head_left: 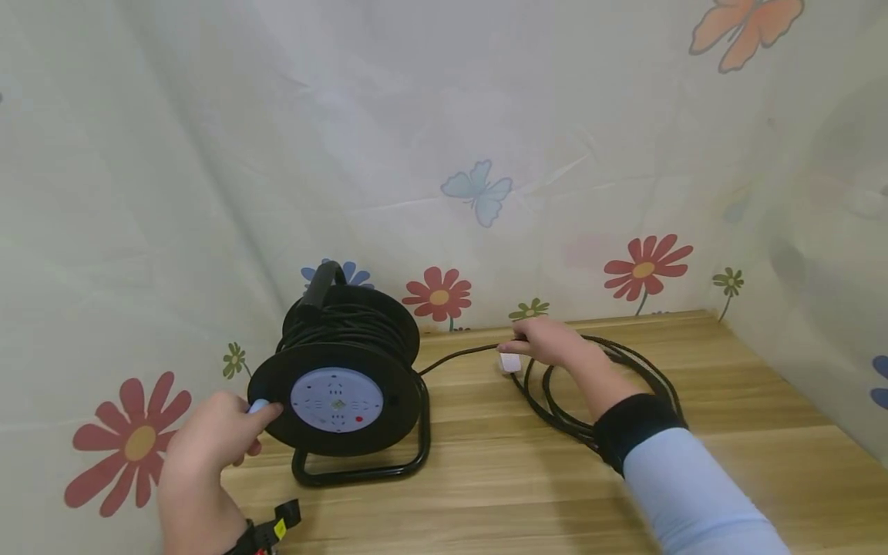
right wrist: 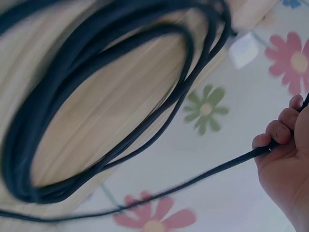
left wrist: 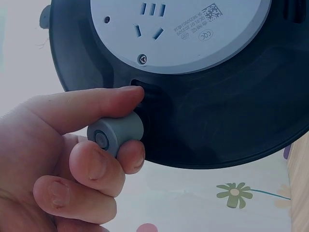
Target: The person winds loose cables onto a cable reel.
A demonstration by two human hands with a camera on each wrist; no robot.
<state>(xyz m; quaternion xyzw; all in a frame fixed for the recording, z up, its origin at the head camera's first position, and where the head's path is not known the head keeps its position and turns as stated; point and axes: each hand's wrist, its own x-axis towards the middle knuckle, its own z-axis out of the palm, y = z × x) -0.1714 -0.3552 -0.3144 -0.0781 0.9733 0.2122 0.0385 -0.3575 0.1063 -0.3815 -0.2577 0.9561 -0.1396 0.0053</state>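
Note:
A black cable reel (head_left: pixel 402 420) with a pale socket face (head_left: pixel 336 399) stands on its tube frame at the left of the table. My left hand (head_left: pixel 222 432) pinches the grey crank knob (left wrist: pixel 116 133) at the disc's edge between thumb and fingers. From the drum a black cable (head_left: pixel 458 354) runs right to my right hand (head_left: pixel 551 341), whose fingers curl round it in the right wrist view. Loose coils of the cable (right wrist: pixel 63 87) lie on the table beneath my right forearm. A white plug (head_left: pixel 509 363) sits just below the right hand, at the cable's end.
The reel's carry handle (head_left: pixel 321 287) rises at the top. A wood-grain table (head_left: pixel 486 478) lies under everything. Behind it and at the sides hangs a pale cloth (head_left: pixel 388 116) printed with flowers and butterflies. A strap with a small black part (head_left: pixel 287 512) is on my left wrist.

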